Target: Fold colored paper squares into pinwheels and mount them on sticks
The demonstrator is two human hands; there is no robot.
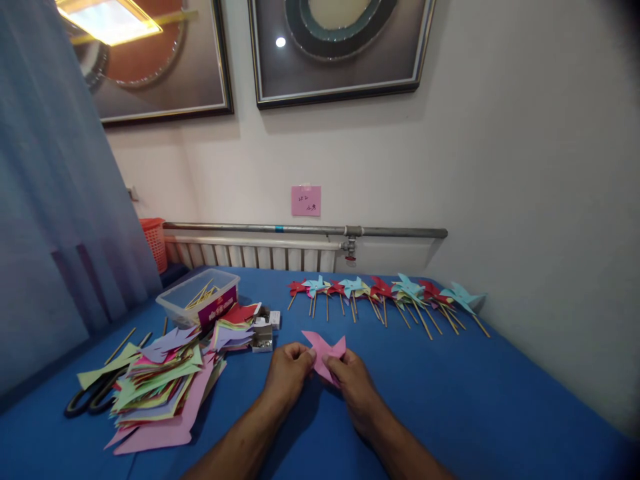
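Between my two hands is a pink paper pinwheel [324, 349], its points folded in, held above the blue tabletop. My left hand [289, 372] pinches its left side with thumb and curled fingers. From the right, my right hand [352, 381] grips it, the thumb pressed on the paper near the middle. No stick shows on this pinwheel; its underside is hidden by my fingers. Left of my hands lies a stack of coloured cut paper [157, 390]. Two small open boxes [263, 341] with tiny metal pieces stand beyond my left hand.
Finished pinwheels on sticks [383, 288] lie in a row along the back right. A clear plastic box [173, 303] holds thin sticks at the back left. Black-handled scissors [95, 393] lie partly under paper. A blue curtain [60, 200] hangs left; a radiator [260, 257] lines the wall.
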